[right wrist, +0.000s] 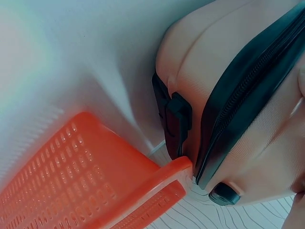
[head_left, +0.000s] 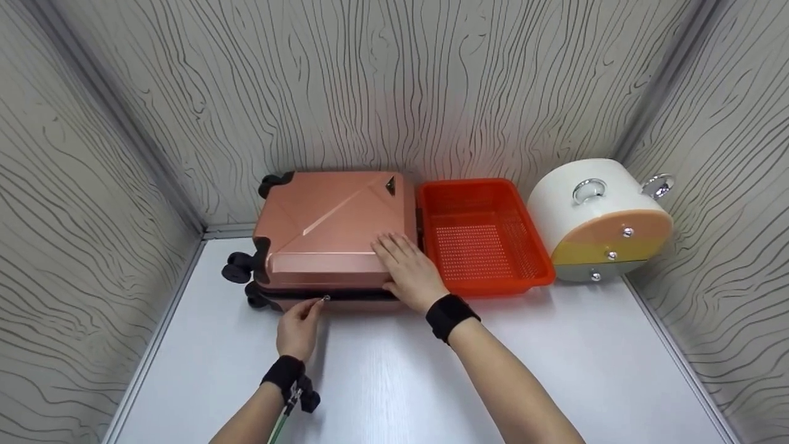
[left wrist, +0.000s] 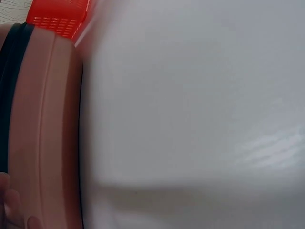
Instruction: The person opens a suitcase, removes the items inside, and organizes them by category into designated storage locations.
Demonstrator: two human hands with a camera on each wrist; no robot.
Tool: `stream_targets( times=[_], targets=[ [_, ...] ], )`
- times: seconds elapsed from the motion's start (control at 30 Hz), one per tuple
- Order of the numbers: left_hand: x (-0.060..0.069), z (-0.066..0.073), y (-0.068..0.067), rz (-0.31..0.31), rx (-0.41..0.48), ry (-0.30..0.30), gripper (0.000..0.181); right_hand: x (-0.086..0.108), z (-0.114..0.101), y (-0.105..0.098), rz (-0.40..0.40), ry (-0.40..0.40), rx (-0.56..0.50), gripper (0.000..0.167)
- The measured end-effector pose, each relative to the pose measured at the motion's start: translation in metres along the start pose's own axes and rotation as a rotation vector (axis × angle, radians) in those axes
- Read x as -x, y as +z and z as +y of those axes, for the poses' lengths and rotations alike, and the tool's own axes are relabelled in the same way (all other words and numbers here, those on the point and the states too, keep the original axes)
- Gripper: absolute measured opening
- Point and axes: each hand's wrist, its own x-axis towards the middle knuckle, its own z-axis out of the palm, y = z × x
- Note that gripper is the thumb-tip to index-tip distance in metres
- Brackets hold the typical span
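Observation:
A rose-pink hard-shell suitcase (head_left: 333,216) lies flat on the white table, its black wheels to the left. Along its front side runs a black zipper (right wrist: 248,86). With thumb and fingertips, my left hand (head_left: 298,330) pinches the small metal zipper pull (head_left: 326,298) at the front. Only fingertips of that hand (left wrist: 13,205) show in the left wrist view, against the suitcase side. My right hand (head_left: 410,271) rests on the front right part of the suitcase lid, fingers straight and spread. The right wrist view shows the suitcase's right end with a black handle (right wrist: 178,117).
A red perforated plastic basket (head_left: 474,287) stands directly right of the suitcase. Farther right is a white rounded drawer box (head_left: 567,191) with an orange, yellow and grey front and metal knobs. Wood-grain panels (head_left: 394,86) enclose the white table (head_left: 382,382) at the back and sides.

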Motion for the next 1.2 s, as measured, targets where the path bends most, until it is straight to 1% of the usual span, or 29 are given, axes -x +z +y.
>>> stream_targets(
  times=[0.2,0.33,0.6,0.73,0.97,1.2],
  targets=[
    [-0.004,-0.007,-0.015,-0.007,-0.001,-0.028,0.028,0.003,0.0,0.001,0.025,-0.001,-0.048,0.093],
    [-0.007,-0.011,-0.023,0.007,0.003,-0.05,0.029,0.003,0.002,0.002,0.03,-0.008,-0.031,0.093],
    [-0.016,-0.021,-0.037,0.052,0.015,-0.072,0.03,0.007,0.005,0.002,0.058,-0.017,-0.024,0.09],
    [-0.02,-0.027,-0.045,0.069,0.017,-0.078,0.031,0.007,0.006,0.001,0.05,-0.016,-0.022,0.091],
    [-0.026,-0.038,-0.059,0.129,0.019,-0.102,0.031,0.005,0.006,0.002,0.038,-0.019,-0.025,0.091],
    [-0.029,-0.044,-0.07,0.152,0.021,-0.138,0.036,0.005,0.002,0.0,0.045,-0.022,-0.036,0.091]
  ],
)
